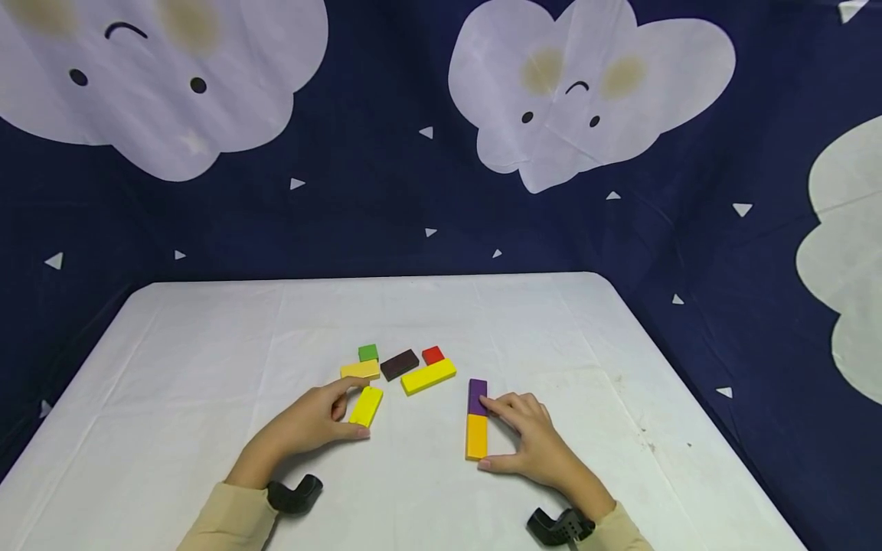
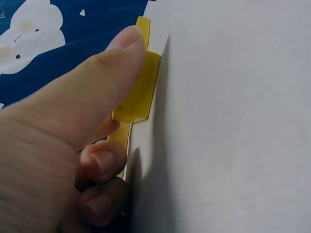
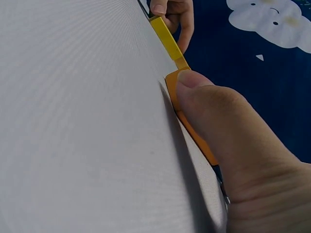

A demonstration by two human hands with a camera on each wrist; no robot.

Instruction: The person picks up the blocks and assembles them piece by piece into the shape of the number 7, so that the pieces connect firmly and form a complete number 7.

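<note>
My left hand [image 1: 313, 421] holds a short yellow block [image 1: 366, 405] lengthwise, thumb at its near end and index finger at its far end. In the left wrist view the thumb covers part of this yellow block [image 2: 141, 94], and other fingers curl below it. On the right, a purple block [image 1: 477, 396] and an orange block [image 1: 476, 438] lie end to end in a line. My right hand [image 1: 534, 444] spans the pair, index finger on the purple block and thumb at the orange block's near end. The right wrist view shows the thumb against the orange block [image 3: 194, 133].
Beyond the left hand lie a green block [image 1: 368, 353], a pale yellow block [image 1: 360, 370], a dark brown block [image 1: 400, 365], a red block [image 1: 432, 355] and a longer yellow block [image 1: 429, 376]. A white cloth covers the table [image 1: 207, 344]; a dark blue curtain [image 1: 372, 207] hangs behind.
</note>
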